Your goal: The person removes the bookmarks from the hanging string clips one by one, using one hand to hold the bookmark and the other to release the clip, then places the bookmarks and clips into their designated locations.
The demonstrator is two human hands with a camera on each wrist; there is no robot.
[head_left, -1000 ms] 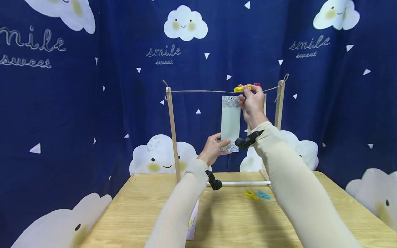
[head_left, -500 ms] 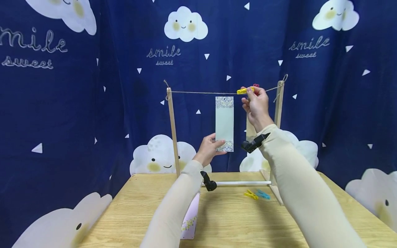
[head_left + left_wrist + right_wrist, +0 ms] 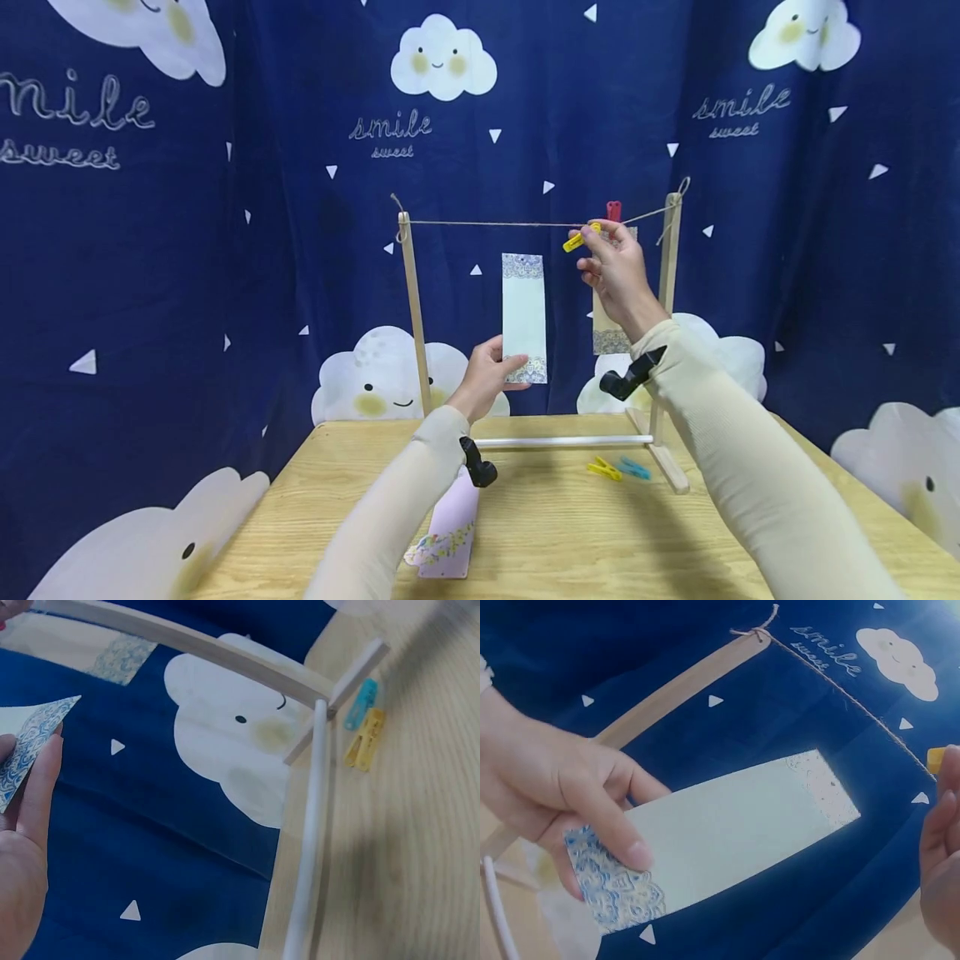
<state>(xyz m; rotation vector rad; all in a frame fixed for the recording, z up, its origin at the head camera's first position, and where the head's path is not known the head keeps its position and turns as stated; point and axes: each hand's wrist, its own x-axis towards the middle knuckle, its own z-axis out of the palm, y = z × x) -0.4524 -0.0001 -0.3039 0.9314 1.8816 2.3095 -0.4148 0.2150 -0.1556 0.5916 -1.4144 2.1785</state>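
Note:
My left hand (image 3: 483, 379) pinches the lower end of a pale green paper card (image 3: 523, 308) with blue lace-patterned ends, thumb in front and fingers behind. The card stands upright below the string (image 3: 487, 223), apart from it. A small hole shows near its top. My right hand (image 3: 618, 271) pinches a yellow clothespin (image 3: 577, 240) between thumb and fingers, close to the string. Behind that hand a tan card (image 3: 611, 342) with patterned ends hangs from the string by a red clothespin (image 3: 613, 210). Only a bit of the yellow clothespin (image 3: 936, 760) shows in the right wrist view.
The string runs between a left wooden post (image 3: 415, 308) and a right wooden post (image 3: 670, 250); a white rod (image 3: 562, 442) joins them low down. Yellow (image 3: 604, 468) and blue (image 3: 634, 467) clothespins lie on the table (image 3: 555, 533). A pink floral card (image 3: 452, 529) lies near my left forearm.
My left hand has moved left and down with the green card, away from the string. My right hand has dropped slightly, and its yellow clothespin now tilts downward. More of the tan card shows.

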